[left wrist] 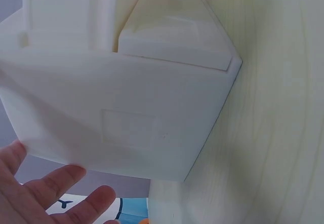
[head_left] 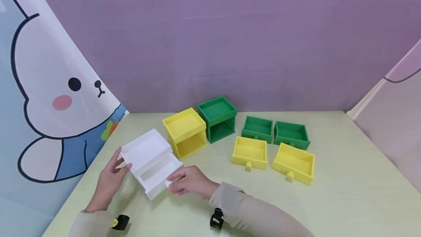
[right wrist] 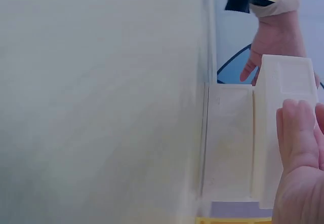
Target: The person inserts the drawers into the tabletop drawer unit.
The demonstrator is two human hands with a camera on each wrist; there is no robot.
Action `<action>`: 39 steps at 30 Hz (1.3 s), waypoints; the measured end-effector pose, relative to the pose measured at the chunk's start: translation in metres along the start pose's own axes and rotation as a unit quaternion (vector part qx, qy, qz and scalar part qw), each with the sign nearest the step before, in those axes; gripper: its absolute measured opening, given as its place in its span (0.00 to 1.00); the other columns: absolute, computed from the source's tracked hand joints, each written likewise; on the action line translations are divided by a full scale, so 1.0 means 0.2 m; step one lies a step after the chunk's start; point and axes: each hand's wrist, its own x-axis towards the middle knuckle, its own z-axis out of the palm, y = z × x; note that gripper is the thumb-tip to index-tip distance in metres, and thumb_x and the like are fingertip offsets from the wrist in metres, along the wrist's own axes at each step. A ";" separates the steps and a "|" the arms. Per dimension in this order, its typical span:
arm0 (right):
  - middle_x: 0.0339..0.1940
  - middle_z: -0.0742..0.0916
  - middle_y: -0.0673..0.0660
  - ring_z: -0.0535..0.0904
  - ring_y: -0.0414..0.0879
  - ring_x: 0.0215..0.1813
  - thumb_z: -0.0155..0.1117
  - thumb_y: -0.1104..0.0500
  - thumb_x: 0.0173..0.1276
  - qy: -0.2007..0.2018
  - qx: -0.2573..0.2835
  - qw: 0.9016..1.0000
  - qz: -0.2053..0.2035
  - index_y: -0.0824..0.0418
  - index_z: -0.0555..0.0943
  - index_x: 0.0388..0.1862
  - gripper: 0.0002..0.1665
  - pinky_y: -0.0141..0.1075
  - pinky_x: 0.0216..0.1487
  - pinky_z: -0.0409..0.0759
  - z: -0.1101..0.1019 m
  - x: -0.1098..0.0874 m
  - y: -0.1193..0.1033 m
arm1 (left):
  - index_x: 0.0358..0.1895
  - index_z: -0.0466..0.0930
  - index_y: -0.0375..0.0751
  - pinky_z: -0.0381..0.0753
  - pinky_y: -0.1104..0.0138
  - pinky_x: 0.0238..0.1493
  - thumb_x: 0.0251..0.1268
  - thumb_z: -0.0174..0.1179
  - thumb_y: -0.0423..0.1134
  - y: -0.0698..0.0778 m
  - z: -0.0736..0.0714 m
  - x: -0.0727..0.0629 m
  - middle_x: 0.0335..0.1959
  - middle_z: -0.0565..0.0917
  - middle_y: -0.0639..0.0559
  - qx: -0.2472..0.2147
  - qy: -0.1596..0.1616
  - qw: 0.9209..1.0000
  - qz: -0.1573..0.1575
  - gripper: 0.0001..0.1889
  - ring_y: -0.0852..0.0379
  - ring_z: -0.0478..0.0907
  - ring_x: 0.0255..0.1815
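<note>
A white mini drawer cabinet [head_left: 146,149] stands on the table at front left, with a white drawer [head_left: 159,171] jutting out of its front. My left hand [head_left: 110,180] holds the cabinet's left side, thumb near the front corner and fingers toward the back. In the left wrist view, fingertips [left wrist: 76,173] meet the far edge of the cabinet's side wall [left wrist: 116,115]. My right hand [head_left: 190,182] pinches the small knob [head_left: 168,184] on the drawer front. The right wrist view shows my right hand [right wrist: 301,153] against the drawer [right wrist: 291,79]; its fingers hide the knob there.
A yellow cabinet [head_left: 184,121] and a green cabinet [head_left: 217,109], both with hollow fronts, stand behind to the right. Two green drawers [head_left: 258,125] and two yellow drawers [head_left: 251,149] lie farther right. A purple backdrop [head_left: 230,39] hangs behind the table [head_left: 345,185].
</note>
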 end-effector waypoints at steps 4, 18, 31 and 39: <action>0.31 0.88 0.63 0.84 0.45 0.30 0.66 0.74 0.59 0.021 0.067 0.997 0.020 0.71 0.84 0.42 0.11 0.37 0.35 0.84 0.01 0.02 0.02 | 0.77 0.32 0.55 0.65 0.41 0.61 0.75 0.47 0.46 0.00 0.00 0.00 0.73 0.51 0.27 -0.002 -0.001 1.000 0.002 0.38 0.31 0.61 0.65; 0.33 0.88 0.62 0.85 0.46 0.32 0.66 0.73 0.60 0.040 0.080 0.996 0.009 0.72 0.84 0.41 0.10 0.38 0.38 0.84 0.04 0.05 0.01 | 0.77 0.30 0.57 0.62 0.40 0.62 0.75 0.46 0.48 0.01 0.01 0.01 0.73 0.50 0.27 -0.011 -0.002 1.000 0.001 0.38 0.31 0.60 0.66; 0.33 0.88 0.62 0.85 0.45 0.32 0.64 0.72 0.61 0.066 0.117 0.991 -0.009 0.72 0.83 0.44 0.11 0.37 0.39 0.84 0.09 0.08 0.01 | 0.76 0.29 0.58 0.62 0.41 0.63 0.75 0.47 0.48 -0.01 0.00 0.00 0.73 0.49 0.27 -0.010 -0.005 1.000 -0.006 0.39 0.30 0.59 0.67; 0.34 0.88 0.61 0.85 0.50 0.36 0.63 0.73 0.61 0.072 0.141 0.987 -0.023 0.74 0.82 0.45 0.12 0.37 0.41 0.83 0.12 0.11 0.02 | 0.76 0.30 0.58 0.62 0.40 0.63 0.75 0.47 0.46 0.00 0.00 0.00 0.73 0.50 0.27 -0.013 -0.001 1.000 0.000 0.39 0.31 0.60 0.66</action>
